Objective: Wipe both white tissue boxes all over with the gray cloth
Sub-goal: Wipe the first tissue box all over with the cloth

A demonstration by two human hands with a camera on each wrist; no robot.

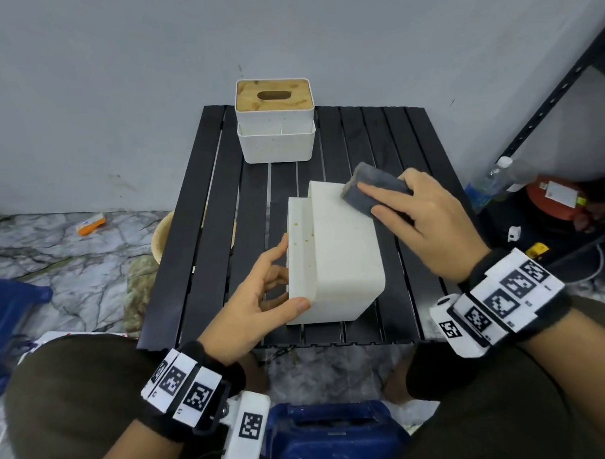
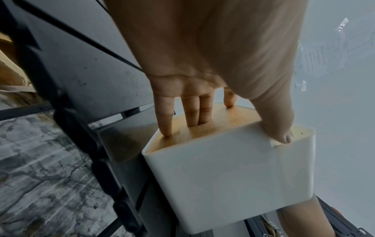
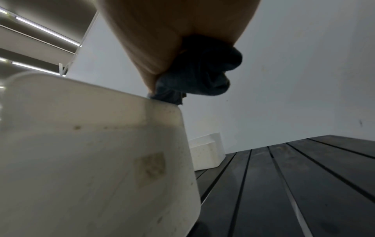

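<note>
One white tissue box [image 1: 340, 262] lies on its side in the middle of the black slatted table [image 1: 418, 146]. My left hand [image 1: 279, 292] grips its near left end. In the left wrist view the fingers [image 2: 194, 115] press on the wooden lid and the thumb lies over the white wall [image 2: 233, 176]. My right hand [image 1: 400, 208] holds the folded gray cloth [image 1: 368, 185] against the box's far right upper edge. The right wrist view shows the cloth [image 3: 198, 77] bunched under the palm, touching the box [image 3: 91, 160]. The other tissue box [image 1: 275, 127] stands upright at the table's back.
A black shelf frame [image 1: 546, 93] rises at the right, with a plastic bottle [image 1: 491, 181] and a red object [image 1: 554, 200] on the floor beside the table. A blue container [image 1: 335, 430] sits between my knees. An orange item [image 1: 91, 224] lies on the marble floor at left.
</note>
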